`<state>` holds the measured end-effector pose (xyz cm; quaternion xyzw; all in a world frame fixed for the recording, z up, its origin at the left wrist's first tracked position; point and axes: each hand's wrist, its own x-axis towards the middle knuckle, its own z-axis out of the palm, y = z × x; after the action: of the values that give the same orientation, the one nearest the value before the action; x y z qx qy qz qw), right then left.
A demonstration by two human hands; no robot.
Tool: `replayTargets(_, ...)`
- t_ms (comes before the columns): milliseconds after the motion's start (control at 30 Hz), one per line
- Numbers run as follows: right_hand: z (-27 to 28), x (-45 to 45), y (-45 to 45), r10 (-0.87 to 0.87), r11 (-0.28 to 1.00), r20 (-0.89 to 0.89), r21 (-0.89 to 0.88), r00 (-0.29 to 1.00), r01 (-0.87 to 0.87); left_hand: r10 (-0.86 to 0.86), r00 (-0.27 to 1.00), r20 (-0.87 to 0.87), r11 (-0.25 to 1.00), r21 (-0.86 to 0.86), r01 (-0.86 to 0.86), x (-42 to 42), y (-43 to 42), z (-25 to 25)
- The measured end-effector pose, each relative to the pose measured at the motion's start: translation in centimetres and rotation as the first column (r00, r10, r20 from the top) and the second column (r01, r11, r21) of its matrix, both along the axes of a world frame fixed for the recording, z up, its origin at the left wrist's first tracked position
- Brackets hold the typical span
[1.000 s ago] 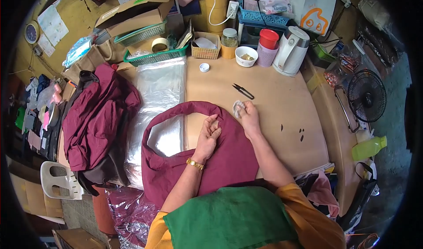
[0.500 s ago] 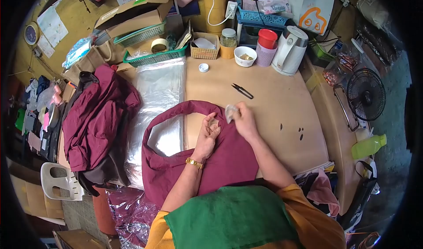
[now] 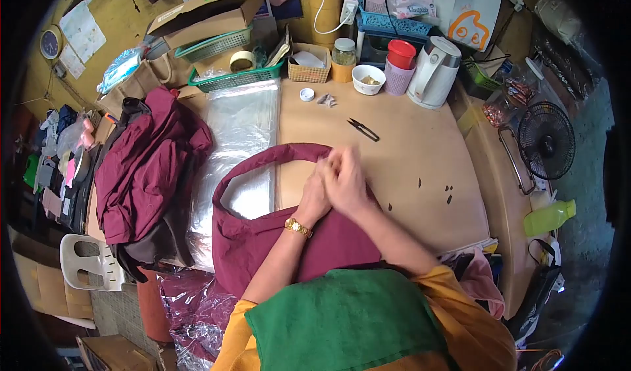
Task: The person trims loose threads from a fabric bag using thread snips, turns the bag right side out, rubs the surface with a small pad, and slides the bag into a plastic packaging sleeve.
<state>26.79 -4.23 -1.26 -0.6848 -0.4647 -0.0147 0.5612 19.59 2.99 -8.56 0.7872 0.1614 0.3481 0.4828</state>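
Observation:
A maroon cloth bag [image 3: 335, 243] with a wide looped strap lies in front of me. My left hand [image 3: 314, 199], with a gold watch at its wrist, is over the bag near the strap's right base. Its fingers are mostly hidden behind my right hand [image 3: 345, 185]. My right hand is closed, fingers curled and blurred, pressed against the left; what is in it, if anything, is hidden. Beyond the hands lie black thread snips [image 3: 363, 129]. A small crumpled greyish scrap [image 3: 326, 100] rests beside a white round lid [image 3: 307, 95].
Maroon and dark cloth [image 3: 151, 167] is heaped at left, beside clear plastic sheets [image 3: 240, 118]. A green basket [image 3: 236, 80], white bowl [image 3: 368, 80] and kettle [image 3: 435, 72] line the back. A black fan [image 3: 546, 141] stands at right.
My right hand has set the crumpled scrap down near the white lid and come back to meet my left hand over the bag. The left hand has moved slightly right.

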Motion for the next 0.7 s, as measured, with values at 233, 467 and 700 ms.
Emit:
replayTargets(233, -4.5, -1.4, -6.4, 0.116, 0.886, 0.394, -0.456, 0.912, 0.085, 0.129, 0.965, -0.230, 0.918, 0.396, -0.029, -0.4, 1.3, 3.2)
replayTargets(467, -4.5, 3.6, -9.8, 0.167, 0.735, 0.376, -0.664, 0.911, 0.140, 0.471, 0.792, -0.388, 0.876, 0.308, -0.371, -10.3, 12.0, 6.1)
replayTargets(700, -0.8, 10.0, -8.0, -0.099, 0.869, -0.059, -0.492, 0.993, 0.058, 0.217, 0.863, -0.457, 0.949, 0.305, -0.077, -10.9, -0.7, 13.7)
